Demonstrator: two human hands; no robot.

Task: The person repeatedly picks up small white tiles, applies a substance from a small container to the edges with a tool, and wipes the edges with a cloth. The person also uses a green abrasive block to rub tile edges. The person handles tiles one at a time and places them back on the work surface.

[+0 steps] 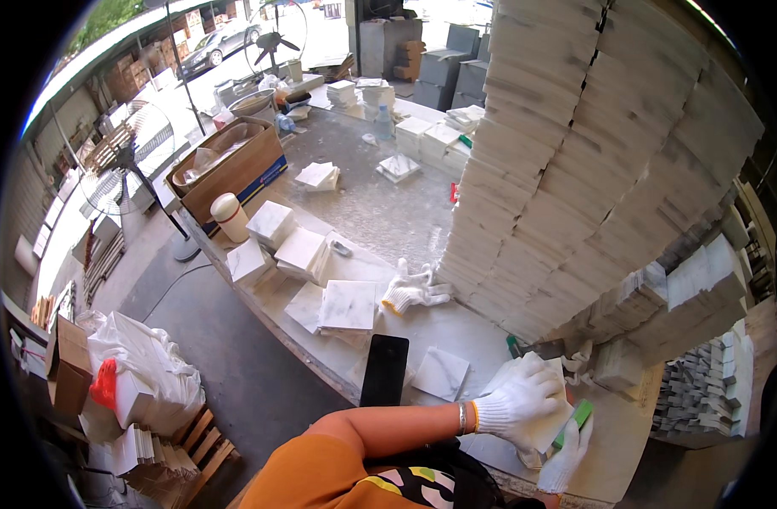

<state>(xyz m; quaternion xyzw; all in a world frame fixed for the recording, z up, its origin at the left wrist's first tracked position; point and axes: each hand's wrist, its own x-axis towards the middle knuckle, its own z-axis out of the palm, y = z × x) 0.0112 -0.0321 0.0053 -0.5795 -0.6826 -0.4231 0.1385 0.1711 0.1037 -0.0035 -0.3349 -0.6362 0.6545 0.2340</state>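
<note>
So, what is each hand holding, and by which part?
The left hand lies flat on a white marble tile, pressing its top face. The right hand holds a green block by its lower end.

At the near edge of the tabletop [380, 212], the gloved left hand [516, 405] lies flat on a white marble tile [545, 399], while the gloved right hand [565, 458] has a green sanding block [572, 424] in its grip against the tile's edge. Just beside them lie a black phone [384, 370] and a smaller tile [441, 373]. A tall stack of tiles [575, 161] rises along the right edge, with a spare pair of white gloves [412, 290] at its foot.
</note>
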